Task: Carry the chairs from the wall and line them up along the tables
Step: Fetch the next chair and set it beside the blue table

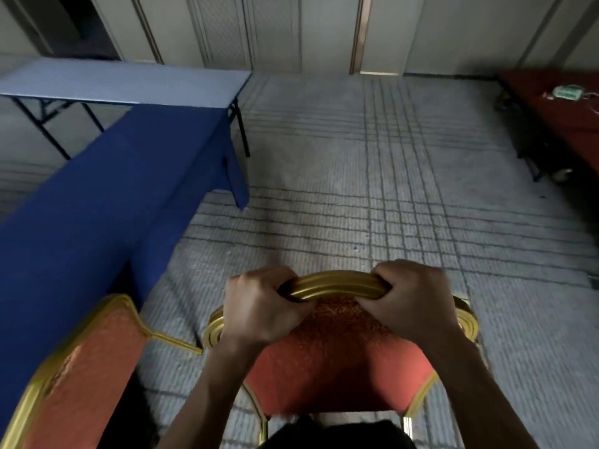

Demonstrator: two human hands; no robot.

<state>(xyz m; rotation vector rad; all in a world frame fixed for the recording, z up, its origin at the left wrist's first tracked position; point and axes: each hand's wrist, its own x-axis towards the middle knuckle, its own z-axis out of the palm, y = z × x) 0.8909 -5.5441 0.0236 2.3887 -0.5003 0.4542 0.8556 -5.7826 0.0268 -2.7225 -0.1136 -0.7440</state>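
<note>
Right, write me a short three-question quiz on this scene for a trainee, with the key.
1. True or false: the left hand and right hand both grip the gold top rail of the red chair.
2. What colour cloth covers the table on the left? A) blue B) white C) green
3. Fill in: a second red chair stands to the ____ of the held one.
Key: 1 true; 2 A; 3 left.
</note>
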